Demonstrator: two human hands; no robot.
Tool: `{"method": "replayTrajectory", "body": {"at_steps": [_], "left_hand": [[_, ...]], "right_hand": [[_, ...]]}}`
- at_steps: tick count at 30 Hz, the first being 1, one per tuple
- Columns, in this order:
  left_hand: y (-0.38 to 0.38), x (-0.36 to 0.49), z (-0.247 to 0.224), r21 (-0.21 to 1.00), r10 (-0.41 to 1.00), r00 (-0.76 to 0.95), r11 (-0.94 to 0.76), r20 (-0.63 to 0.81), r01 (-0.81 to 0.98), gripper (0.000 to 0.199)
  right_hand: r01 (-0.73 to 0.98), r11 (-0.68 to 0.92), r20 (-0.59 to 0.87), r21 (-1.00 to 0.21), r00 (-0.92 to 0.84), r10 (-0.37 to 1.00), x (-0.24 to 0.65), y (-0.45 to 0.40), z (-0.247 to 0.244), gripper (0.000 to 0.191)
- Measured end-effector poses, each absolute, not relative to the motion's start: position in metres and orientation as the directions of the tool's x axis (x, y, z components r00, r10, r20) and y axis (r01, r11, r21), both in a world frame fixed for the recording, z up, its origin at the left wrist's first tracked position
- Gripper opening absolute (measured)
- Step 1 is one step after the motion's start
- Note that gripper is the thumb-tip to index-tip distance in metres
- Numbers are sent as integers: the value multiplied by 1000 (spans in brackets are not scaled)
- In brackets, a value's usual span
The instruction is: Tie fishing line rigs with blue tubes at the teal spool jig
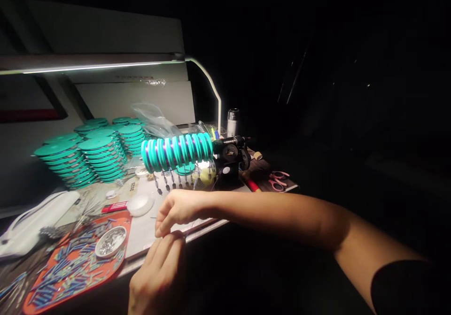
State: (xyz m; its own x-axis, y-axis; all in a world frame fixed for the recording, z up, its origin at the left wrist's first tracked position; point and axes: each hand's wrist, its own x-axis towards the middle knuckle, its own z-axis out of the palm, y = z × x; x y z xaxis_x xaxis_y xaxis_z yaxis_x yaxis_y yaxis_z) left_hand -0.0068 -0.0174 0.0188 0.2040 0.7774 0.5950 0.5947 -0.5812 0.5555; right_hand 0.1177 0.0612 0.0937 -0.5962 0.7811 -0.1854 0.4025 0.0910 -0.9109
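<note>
My right hand [181, 211] reaches in over the front edge of the bench with its fingertips pinched together. A short thin grey piece pokes out beside its fingers. My left hand [158, 267] is just below, back toward me, fingers curled in, and its fingertips meet those of the right hand. Whatever lies between the fingers is too small or hidden to name. A faint thin line seems to run off near the left knuckles. Behind the hands, a row of teal spools [176, 151] sits on a horizontal shaft, with small dark clips dangling beneath.
An orange tray [122, 264] holds many small blue tubes and a white dish [99, 254] of metal bits. Stacked teal spools [100, 157] stand at back left. Pink scissors [278, 182], a white round container [140, 205], a spray can [232, 123] and a lamp [102, 66] surround the work.
</note>
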Motion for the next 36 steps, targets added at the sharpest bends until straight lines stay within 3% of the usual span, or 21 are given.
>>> {"method": "replayTrajectory", "body": {"at_steps": [2,3,4,5,7,9,10,12,14,15,16,17,19,20,22,24,26,28,30,33,36], "left_hand": [[-11,-9,25,890,952,152,-303,266,341,7],[-7,-9,28,983,985,169,-71,42,170,6],[-5,-9,28,985,961,218,173,-171,8,9],[-4,-9,28,919,901,279,376,-333,-120,12],[-3,-6,25,759,792,362,594,-492,-268,19],[-7,-2,21,665,748,385,660,-540,-350,23],[-9,0,20,628,737,388,675,-554,-387,23],[-14,5,21,541,709,390,702,-588,-463,20],[-19,10,25,446,678,387,717,-625,-537,17],[-21,12,28,419,668,372,716,-645,-559,16],[-23,14,30,420,664,354,715,-658,-559,16],[-24,16,31,455,672,336,713,-660,-533,15],[-25,17,30,565,704,336,706,-625,-426,15],[-23,16,28,634,730,355,683,-584,-362,16],[-17,13,22,811,810,386,545,-442,-214,22],[-11,9,17,964,893,383,265,-238,-19,27],[-7,5,16,980,919,392,-39,-41,196,26],[-7,4,17,924,914,397,-214,76,315,24],[-11,6,18,916,924,364,-244,118,320,21],[-19,12,17,978,966,242,-131,90,159,19],[-25,17,13,1000,986,167,6,-7,2,20]], "right_hand": [[372,199,-57,-907,-575,816,130,47,89,9],[359,291,49,-887,-554,831,138,38,84,5],[360,479,269,-801,-500,823,146,27,76,4],[405,654,482,-639,-452,751,154,17,67,4],[484,849,755,-214,-470,458,166,-2,44,16],[500,853,811,148,-556,185,172,-12,21,18],[504,831,825,237,-556,102,172,-15,12,18],[531,798,850,286,-524,44,170,-15,-1,19],[540,809,870,232,-488,76,166,-14,-8,21],[526,839,874,136,-462,148,165,-14,-11,23],[488,871,872,-65,-396,287,164,-14,-13,23],[405,847,822,-344,-307,480,163,-16,-15,24],[132,543,515,-829,-198,834,163,-18,-18,29],[17,359,348,-933,-205,915,164,-19,-19,34],[-82,146,164,-986,-294,942,167,-22,-19,43],[-101,52,88,-994,-391,916,172,-25,-17,47],[-119,-31,22,-992,-420,907,174,-31,-11,43],[-92,3,36,-996,-351,936,174,-40,-2,29],[-3,161,156,-987,-252,955,170,-49,9,13],[72,380,356,-922,-222,908,168,-57,23,10],[36,385,378,-922,-129,917,172,-53,25,8]]}}
